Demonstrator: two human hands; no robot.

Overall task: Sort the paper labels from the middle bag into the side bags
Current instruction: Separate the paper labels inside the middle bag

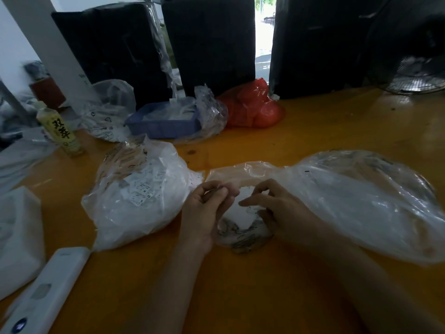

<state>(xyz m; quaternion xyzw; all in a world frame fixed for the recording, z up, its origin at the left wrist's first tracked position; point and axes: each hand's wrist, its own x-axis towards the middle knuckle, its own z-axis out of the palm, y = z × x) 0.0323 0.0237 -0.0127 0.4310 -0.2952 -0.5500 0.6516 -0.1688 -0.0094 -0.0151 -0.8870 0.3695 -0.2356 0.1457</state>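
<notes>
Three clear plastic bags lie on the orange table. The middle bag (243,233) is small and holds white paper labels (243,213). The left bag (134,196) is full of printed labels, and the right bag (361,203) is large and puffed. My left hand (207,208) is at the middle bag's left rim, its thumb and fingers curled and pinching what looks like a small label, though blur hides it. My right hand (272,208) reaches over the same bag with its fingers curled down onto the label pile; what they hold is hidden.
A white remote-like device (45,290) and a white foam block (16,237) lie at the near left. A drink bottle (60,131), a blue tray (163,126) in plastic, more label bags and a red bag (252,107) stand behind. Black covered boxes line the back.
</notes>
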